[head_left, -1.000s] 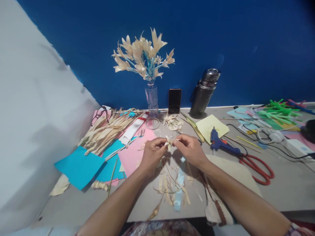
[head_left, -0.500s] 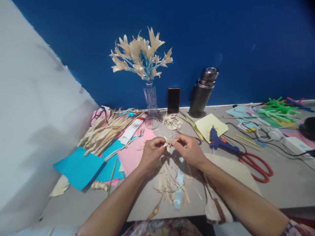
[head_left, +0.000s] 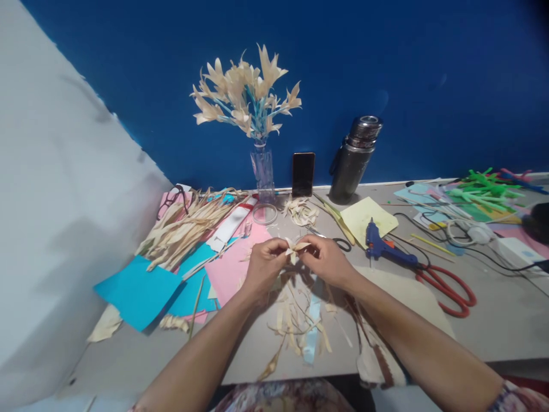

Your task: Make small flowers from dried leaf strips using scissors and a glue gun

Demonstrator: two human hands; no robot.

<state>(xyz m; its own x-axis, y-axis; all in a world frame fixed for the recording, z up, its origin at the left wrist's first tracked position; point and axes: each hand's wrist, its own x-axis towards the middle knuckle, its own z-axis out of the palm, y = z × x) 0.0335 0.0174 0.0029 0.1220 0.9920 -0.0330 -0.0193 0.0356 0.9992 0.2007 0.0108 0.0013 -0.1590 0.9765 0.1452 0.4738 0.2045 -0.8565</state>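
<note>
Between my fingertips is a small pale husk flower (head_left: 293, 250) with pointed petals. My left hand (head_left: 266, 264) pinches it from the left side. From the right, my right hand (head_left: 328, 258) is closed with thumb and finger on one petal. Loose cream husk strips (head_left: 295, 320) and a light blue strip (head_left: 313, 323) lie on the table below the hands. Just behind them is a coil of pale husk curls (head_left: 301, 212). Scissors with black handles (head_left: 343, 245) lie partly hidden behind my right hand.
A clear bottle (head_left: 263, 171) holds finished husk flowers (head_left: 246, 91). A phone (head_left: 303, 174) and a steel flask (head_left: 355, 160) stand by the wall. On the right lie a blue glue gun (head_left: 388, 252), red-handled scissors (head_left: 450, 292) and cables. Dried husks (head_left: 189, 223) and blue paper (head_left: 137, 292) are left.
My right fingers have shifted slightly right along the flower, so more of its right petal shows. More of the black-handled scissors is visible. My left hand stays nearly still.
</note>
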